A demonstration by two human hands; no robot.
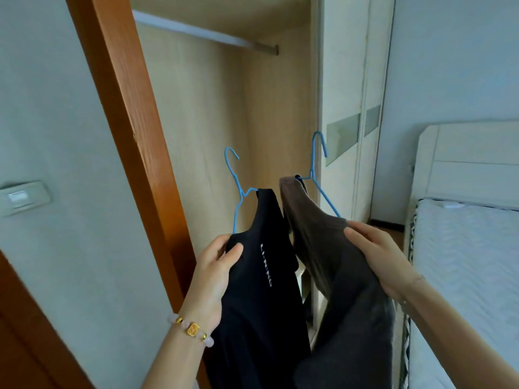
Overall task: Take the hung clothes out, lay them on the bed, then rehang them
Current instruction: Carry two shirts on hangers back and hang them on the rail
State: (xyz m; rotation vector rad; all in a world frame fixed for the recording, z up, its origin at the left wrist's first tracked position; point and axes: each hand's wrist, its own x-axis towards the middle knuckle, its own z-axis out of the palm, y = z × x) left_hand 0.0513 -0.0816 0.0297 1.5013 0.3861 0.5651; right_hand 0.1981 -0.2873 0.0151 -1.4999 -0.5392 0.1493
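Note:
A black shirt (258, 290) with white lettering hangs on a blue wire hanger (235, 181). My left hand (216, 270) grips the shirt's shoulder and the hanger's end. A brown-grey garment (323, 242) sits on a second blue wire hanger (318, 175), and my right hand (376, 256) grips its shoulder. Both hangers are held in the air in front of the open wardrobe, well below the bare hanging rail (207, 33). The lower parts of both garments run out of view.
The wardrobe's orange-brown wooden frame (134, 130) stands at the left, with a wall switch (24, 196) beside it. Pale wardrobe doors (351, 108) are at the right. A bed with a white mattress (471, 262) and pale headboard (463, 158) lies at the far right.

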